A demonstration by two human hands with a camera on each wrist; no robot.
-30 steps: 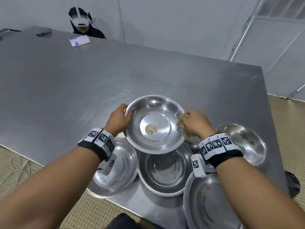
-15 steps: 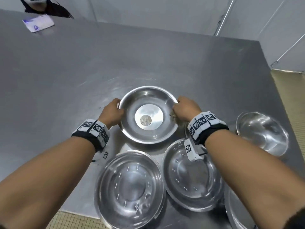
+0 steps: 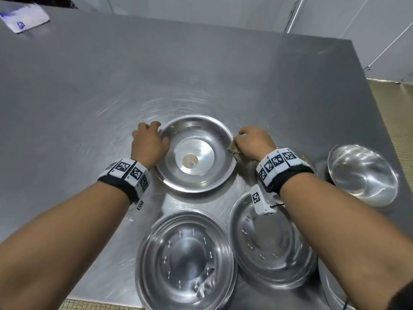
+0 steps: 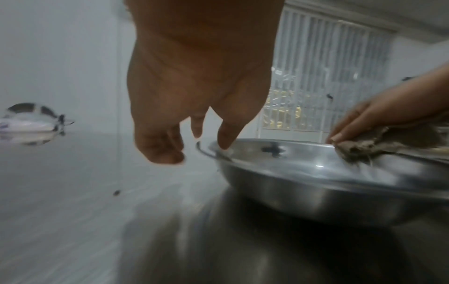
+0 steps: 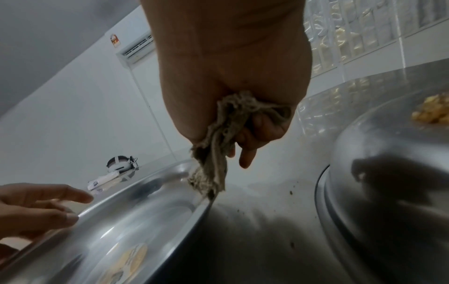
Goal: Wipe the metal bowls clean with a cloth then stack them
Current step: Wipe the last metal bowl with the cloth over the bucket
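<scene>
A shallow metal bowl (image 3: 201, 177) with a round sticker (image 3: 190, 161) in its bottom sits flat on the steel table (image 3: 201, 74). My left hand (image 3: 148, 142) is at its left rim, fingers loosely extended, and one fingertip touches the rim (image 4: 224, 144). At the right rim, my right hand (image 3: 254, 142) grips a crumpled grey-brown cloth (image 3: 232, 151) (image 5: 218, 153); the cloth hangs against the bowl's edge (image 5: 201, 201). Two more bowls lie nearer me (image 3: 185, 260) (image 3: 268, 242). Another stands at the right (image 3: 362, 175).
One more bowl (image 3: 306, 157) is mostly hidden under my right wrist, and a rim (image 3: 328, 287) shows at the bottom right. A white packet (image 3: 24, 21) lies at the far left corner. The table's right edge (image 3: 368, 108) is close. Dark crumbs (image 5: 290, 192) dot the table.
The stickered bowl was held tilted above the other bowls; it has moved forward and now lies flat on the table. My left hand's grip on the rim has loosened.
</scene>
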